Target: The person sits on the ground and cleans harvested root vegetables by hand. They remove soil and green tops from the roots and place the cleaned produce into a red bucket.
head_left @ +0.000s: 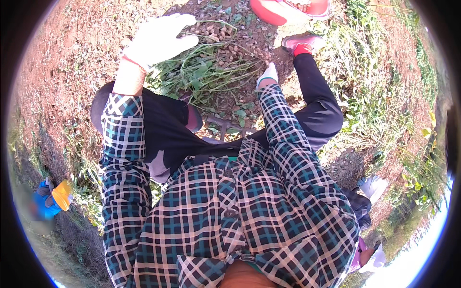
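Observation:
My left hand (161, 39), in a white glove, is spread above the far left side of the plants, thumb and fingers apart. A thin green stem arcs away from its fingertips; I see no firm grip on it. Under and right of it lies a bundle of pulled-up peanut plants (199, 74), leaves toward me, stems pointing right. My right hand (268, 74), also white-gloved, is at the stem ends by the peanut pods (254, 56), fingers drawn together; what they hold is too small to make out. A loose heap of peanuts (216, 32) lies beyond the bundle.
A red basin (273, 12) holding peanuts stands at the far edge, beyond my right shoe (303, 41). Dry plants (357, 86) cover the ground on the right. Reddish bare soil (62, 81) stretches left. Other people (45, 199) are partly visible low at both sides.

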Tool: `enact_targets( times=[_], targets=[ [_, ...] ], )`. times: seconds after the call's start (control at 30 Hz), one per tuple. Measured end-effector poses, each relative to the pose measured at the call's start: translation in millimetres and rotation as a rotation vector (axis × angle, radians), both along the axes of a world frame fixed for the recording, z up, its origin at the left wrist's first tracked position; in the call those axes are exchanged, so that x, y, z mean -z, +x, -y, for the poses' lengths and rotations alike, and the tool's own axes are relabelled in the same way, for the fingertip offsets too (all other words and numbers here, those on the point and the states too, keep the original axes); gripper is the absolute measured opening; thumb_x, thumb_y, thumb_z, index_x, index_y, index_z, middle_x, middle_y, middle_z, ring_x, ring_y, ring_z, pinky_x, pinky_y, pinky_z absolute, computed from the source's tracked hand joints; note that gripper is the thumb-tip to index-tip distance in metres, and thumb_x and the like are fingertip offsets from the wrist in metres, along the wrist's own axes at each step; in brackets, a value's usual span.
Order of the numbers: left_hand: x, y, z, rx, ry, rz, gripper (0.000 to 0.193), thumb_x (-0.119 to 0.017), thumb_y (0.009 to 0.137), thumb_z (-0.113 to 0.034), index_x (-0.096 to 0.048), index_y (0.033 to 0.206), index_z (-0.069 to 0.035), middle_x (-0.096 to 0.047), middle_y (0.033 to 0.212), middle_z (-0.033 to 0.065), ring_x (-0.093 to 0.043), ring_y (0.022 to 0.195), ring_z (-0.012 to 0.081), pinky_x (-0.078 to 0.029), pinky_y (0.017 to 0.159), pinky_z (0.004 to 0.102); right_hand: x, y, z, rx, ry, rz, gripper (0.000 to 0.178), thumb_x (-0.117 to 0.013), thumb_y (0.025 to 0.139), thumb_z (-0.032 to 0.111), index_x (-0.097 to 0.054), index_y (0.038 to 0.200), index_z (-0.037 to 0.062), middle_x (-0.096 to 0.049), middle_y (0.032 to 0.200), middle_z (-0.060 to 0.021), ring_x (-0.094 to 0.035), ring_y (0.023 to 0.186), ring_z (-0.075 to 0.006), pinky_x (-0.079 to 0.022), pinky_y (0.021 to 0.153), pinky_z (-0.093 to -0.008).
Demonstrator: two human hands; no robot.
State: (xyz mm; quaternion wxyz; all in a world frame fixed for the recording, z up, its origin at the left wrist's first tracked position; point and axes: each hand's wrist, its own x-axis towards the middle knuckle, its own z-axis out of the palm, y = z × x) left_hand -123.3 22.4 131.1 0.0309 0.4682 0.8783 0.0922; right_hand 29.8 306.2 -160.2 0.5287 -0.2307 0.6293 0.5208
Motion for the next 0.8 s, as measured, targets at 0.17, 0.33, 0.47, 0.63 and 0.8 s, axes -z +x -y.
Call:
enact_targets(
  times=[0.17, 0.33, 0.47, 0.63, 0.8],
  targets=[
    [3, 7, 4, 0.017, 0.067, -0.019, 0.038, -0.062, 0.083, -0.041, -0.059, 0.111, -0.015, -0.062, 0.109, 0.0104, -0.060, 0.096, 0.0298, -0.047, 0.085, 0.0358, -8, -8, 61, -1.896, 0.700, 0.470, 0.041, -0.059, 0.087, 0.047, -0.051, 0.104, 0.0108, -0.059, 0.083, -0.0076, -0.051, 0.060, -0.0167, -0.039, 0.046, -0.0266],
    [25, -8, -9, 0.014, 0.009, 0.035, 0.044, -0.062, 0.082, -0.042, -0.060, 0.113, -0.010, -0.063, 0.110, 0.0109, -0.060, 0.101, 0.0293, -0.046, 0.088, 0.0352, 18, -27, 3, -1.913, 1.035, 0.562, 0.010, -0.049, 0.093, 0.020, -0.052, 0.093, 0.0104, -0.057, 0.072, -0.0037, -0.047, 0.048, -0.0094, -0.036, 0.039, -0.0232],
    [30, -1, -20, -0.111, -0.028, 0.145, 0.051, -0.060, 0.083, -0.044, -0.057, 0.120, -0.009, -0.061, 0.115, 0.0122, -0.056, 0.109, 0.0285, -0.043, 0.095, 0.0346, -88, 21, 25, -2.044, 1.619, 0.854, 0.017, -0.051, 0.091, 0.019, -0.054, 0.104, 0.0079, -0.057, 0.070, -0.0021, -0.045, 0.048, -0.0081, -0.035, 0.043, -0.0223],
    [98, 1, -53, 0.038, -0.128, 0.142, 0.066, -0.054, 0.083, -0.054, -0.052, 0.124, -0.003, -0.051, 0.130, 0.0179, -0.050, 0.119, 0.0306, -0.038, 0.100, 0.0374, -168, 68, 75, -2.021, 1.939, 0.871, 0.030, -0.053, 0.089, 0.015, -0.053, 0.115, 0.0024, -0.057, 0.070, -0.0005, -0.045, 0.053, -0.0069, -0.038, 0.049, -0.0223],
    [233, 33, -74, -0.245, 0.455, 1.455, 0.040, -0.050, 0.093, -0.028, -0.051, 0.124, -0.002, -0.058, 0.119, 0.0089, -0.055, 0.106, 0.0175, -0.043, 0.092, 0.0337, -212, 88, 83, -1.821, 2.544, 1.541, 0.032, -0.060, 0.084, 0.028, -0.058, 0.104, 0.0038, -0.061, 0.083, -0.0127, -0.059, 0.072, -0.0251, -0.047, 0.067, -0.0354]
  ],
)
